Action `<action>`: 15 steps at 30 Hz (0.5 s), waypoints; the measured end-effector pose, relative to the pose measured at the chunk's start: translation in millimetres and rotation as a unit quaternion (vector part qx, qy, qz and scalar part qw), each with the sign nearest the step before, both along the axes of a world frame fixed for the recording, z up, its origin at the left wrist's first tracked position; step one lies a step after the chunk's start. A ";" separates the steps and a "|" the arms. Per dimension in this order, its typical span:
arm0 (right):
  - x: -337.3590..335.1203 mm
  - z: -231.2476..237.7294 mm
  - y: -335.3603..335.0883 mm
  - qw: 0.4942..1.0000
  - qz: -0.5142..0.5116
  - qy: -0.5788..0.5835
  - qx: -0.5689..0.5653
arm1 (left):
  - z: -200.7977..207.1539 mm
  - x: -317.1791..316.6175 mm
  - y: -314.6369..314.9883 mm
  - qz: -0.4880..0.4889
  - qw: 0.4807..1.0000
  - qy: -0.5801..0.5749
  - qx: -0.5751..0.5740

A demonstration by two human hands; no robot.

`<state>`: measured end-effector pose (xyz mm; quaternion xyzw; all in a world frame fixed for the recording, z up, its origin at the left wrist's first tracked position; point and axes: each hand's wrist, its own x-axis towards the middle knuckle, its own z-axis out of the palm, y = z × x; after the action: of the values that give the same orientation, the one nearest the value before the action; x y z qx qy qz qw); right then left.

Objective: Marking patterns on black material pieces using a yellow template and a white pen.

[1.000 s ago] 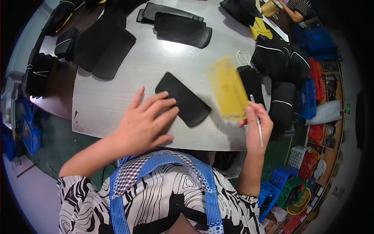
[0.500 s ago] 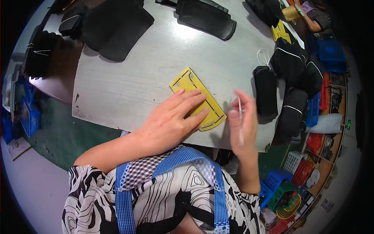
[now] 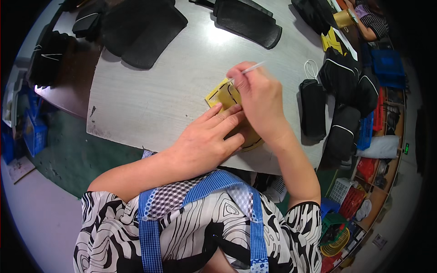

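Note:
A flat yellow template (image 3: 213, 98) with black slot-like lines lies slanted on the pale tabletop (image 3: 150, 100). My left hand (image 3: 207, 135) rests flat across its left and lower part, fingers stretched out. Pinched in the fingers of my right hand (image 3: 263, 102) is a thin white pen (image 3: 255, 67). Its lower end meets the template near the upper corner, and its back end points up and right. My right hand and wrist hide much of the template's right side. Whether anything lies beneath the template cannot be seen.
Black cut pieces (image 3: 143, 34) lie at the far left, more black pieces (image 3: 248, 22) at the far middle. Along the right edge are black bundles (image 3: 312, 109), some tied with white cord. Yellow pieces (image 3: 331, 42) and another person's arm (image 3: 364, 28) are at the far right.
My right hand has swung up and left from beside the template onto its upper corner, bringing the pen with it. My left hand stays on the template.

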<state>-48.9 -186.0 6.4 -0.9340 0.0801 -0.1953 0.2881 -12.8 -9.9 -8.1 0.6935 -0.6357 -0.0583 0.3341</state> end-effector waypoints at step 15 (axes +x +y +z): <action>-127.8 23.7 6.4 0.984 -0.106 0.132 0.062 | -5.4 4.8 -6.4 0.026 0.999 -0.014 -0.031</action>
<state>-176.8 -179.6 30.1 -0.9182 0.2279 -0.0948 0.3098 -8.0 -16.3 -13.5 0.6999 -0.6234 -0.0206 0.3480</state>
